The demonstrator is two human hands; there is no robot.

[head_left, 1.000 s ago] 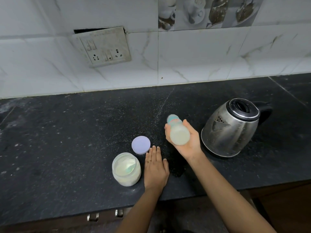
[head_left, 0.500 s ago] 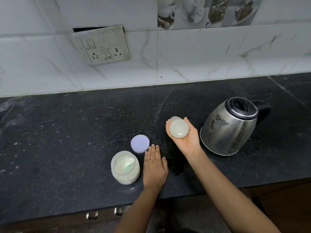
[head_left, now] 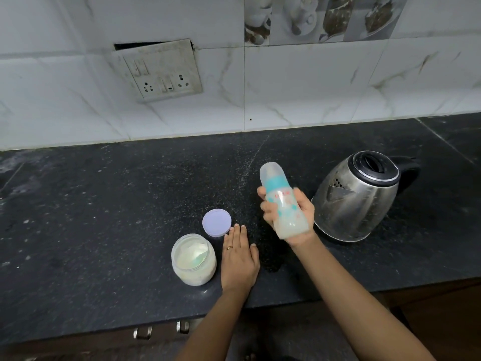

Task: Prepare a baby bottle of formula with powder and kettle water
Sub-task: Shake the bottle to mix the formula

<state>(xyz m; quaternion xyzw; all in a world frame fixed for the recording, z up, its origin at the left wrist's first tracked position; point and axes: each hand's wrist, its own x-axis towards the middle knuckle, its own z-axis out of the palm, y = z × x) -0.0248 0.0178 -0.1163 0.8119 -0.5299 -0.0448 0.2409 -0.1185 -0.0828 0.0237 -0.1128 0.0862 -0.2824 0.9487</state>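
Observation:
My right hand (head_left: pixel 295 217) grips a baby bottle (head_left: pixel 282 201) above the counter. The bottle has a clear cap, a teal collar and milky liquid in its base, and it leans with the cap up and to the left. My left hand (head_left: pixel 239 259) lies flat, fingers together, on the black counter (head_left: pixel 104 204). Just left of it stands an open plastic jar of white formula powder (head_left: pixel 194 259), with a greenish scoop partly buried inside. The jar's lilac lid (head_left: pixel 216 222) rests flat behind it. A steel kettle (head_left: pixel 356 196) with a shut black lid sits right of the bottle.
A white tiled wall with a loose switch-and-socket plate (head_left: pixel 158 71) rises behind the counter. The counter's front edge runs near my forearms, with drawer handles (head_left: pixel 161 330) below. Fine white powder specks dust the counter's middle.
My right hand has swung the bottle: half a second ago its base pointed at me, now the cap end points up and away. My left hand, the jar, lid and kettle stayed put.

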